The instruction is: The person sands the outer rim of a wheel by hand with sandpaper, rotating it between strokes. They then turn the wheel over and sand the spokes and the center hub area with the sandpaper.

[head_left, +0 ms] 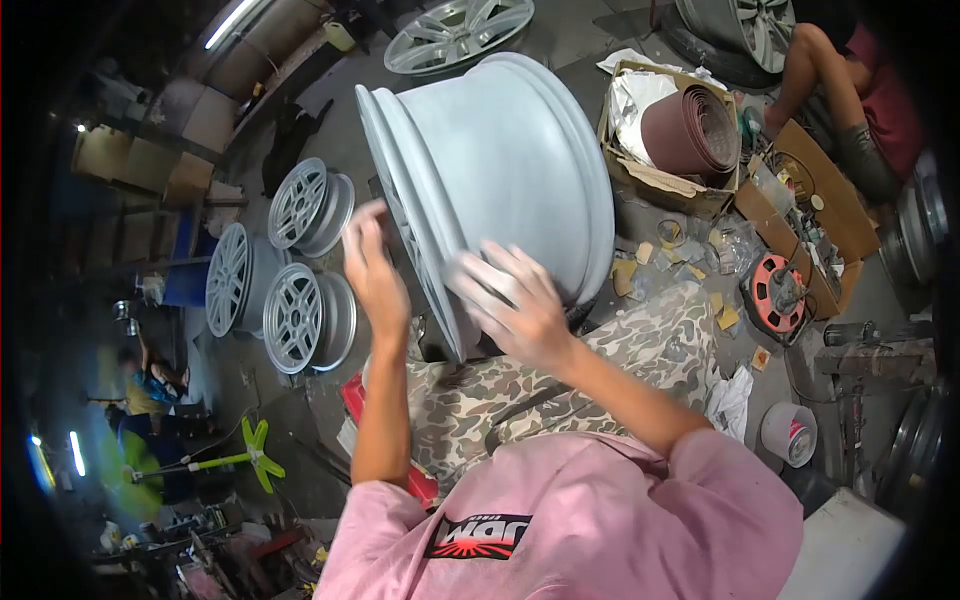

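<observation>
A large light-grey wheel rim (pixel 510 150) stands on its edge in front of me, its barrel turned to the right and its spoked face to the left. My right hand (pixel 512 300) is on or just over the near part of the rim's lip, its fingers spread, dusty and somewhat blurred. Left of the rim's face is my left hand (pixel 374 268), fingers pointing up and slightly bent, with a thin gap or light contact at the rim that I cannot make out. Neither hand shows anything held.
Several grey rims (pixel 295 318) stand at the left, another (pixel 460 35) lies beyond. At the right are a box (pixel 690 200) with a brown abrasive roll (pixel 690 130), an orange reel (pixel 778 300) and a seated person (pixel 885 110). A green fan-like stand (pixel 258 455) is lower left.
</observation>
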A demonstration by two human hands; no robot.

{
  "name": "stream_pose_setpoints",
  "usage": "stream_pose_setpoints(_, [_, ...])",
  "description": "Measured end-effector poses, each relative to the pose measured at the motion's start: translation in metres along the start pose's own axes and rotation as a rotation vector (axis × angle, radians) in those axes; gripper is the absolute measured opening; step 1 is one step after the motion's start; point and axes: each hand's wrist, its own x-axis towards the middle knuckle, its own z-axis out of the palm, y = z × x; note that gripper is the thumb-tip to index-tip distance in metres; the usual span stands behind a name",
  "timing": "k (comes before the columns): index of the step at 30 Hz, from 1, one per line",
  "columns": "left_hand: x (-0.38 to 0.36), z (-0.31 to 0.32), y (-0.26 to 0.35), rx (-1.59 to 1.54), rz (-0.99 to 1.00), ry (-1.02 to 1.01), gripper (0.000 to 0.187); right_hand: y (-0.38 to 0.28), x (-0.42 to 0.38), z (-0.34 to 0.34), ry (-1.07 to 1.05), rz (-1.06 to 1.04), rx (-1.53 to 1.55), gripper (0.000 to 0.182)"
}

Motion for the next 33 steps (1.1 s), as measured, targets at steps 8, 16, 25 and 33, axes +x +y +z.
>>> stream_pose_setpoints(8, [-0.106,0.013,-0.005,0.299,-0.075,-0.153,0.050,0.129,0.249,0.081,-0.256,0.455,0.152,0.049])
stream_pose_setpoints(16, [-0.059,0.015,0.000,-0.344,-0.650,-0.379,0.081,0.068,0.122,0.050,0.214,0.098,0.121,0.042])
stream_pose_setpoints(25, [-0.049,0.028,0.015,-0.467,-0.524,-0.270,0.087,0.011,-0.146,0.000,-0.332,0.158,-0.059,0.038])
stream_pose_setpoints(33, [-0.072,0.028,-0.002,0.253,0.047,-0.151,0.044,0.071,-0.008,-0.040,-0.004,-0.041,-0.268,0.043])
